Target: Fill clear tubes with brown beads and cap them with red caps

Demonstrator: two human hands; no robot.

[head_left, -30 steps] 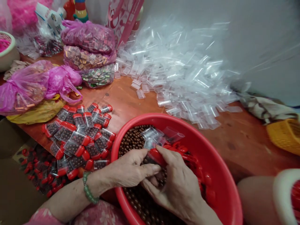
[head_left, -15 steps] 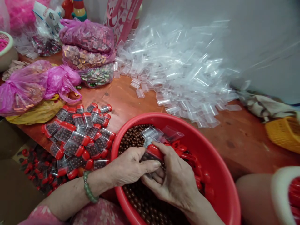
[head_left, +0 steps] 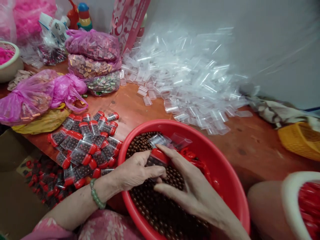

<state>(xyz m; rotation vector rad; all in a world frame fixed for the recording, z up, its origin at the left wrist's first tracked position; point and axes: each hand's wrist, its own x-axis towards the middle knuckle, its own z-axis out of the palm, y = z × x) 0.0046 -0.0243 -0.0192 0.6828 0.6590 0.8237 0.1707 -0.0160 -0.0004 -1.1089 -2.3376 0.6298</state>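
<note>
Over the red basin (head_left: 226,166), my left hand (head_left: 140,170) grips a clear container (head_left: 158,157) with a red cap and dark balls inside. My right hand (head_left: 187,180) has its thumb and fingers apart, with the forefinger near the red cap; whether it touches is hard to tell. Brown balls (head_left: 160,208) fill the basin's near and left part. Clear empty sleeves (head_left: 160,140) and red caps (head_left: 208,170) lie in its far and right part. Filled containers (head_left: 85,146) with red caps are piled left of the basin.
A heap of clear sleeves (head_left: 190,76) covers the table's back. Pink bags (head_left: 93,46) stand at the back left. More filled containers (head_left: 47,181) lie in a box at lower left. A yellow basket (head_left: 300,140) and a white-rimmed tub (head_left: 288,196) are at the right.
My right hand has opened and drawn its thumb away from the container, uncovering balls below. My left hand still holds the container. The view has shifted slightly.
</note>
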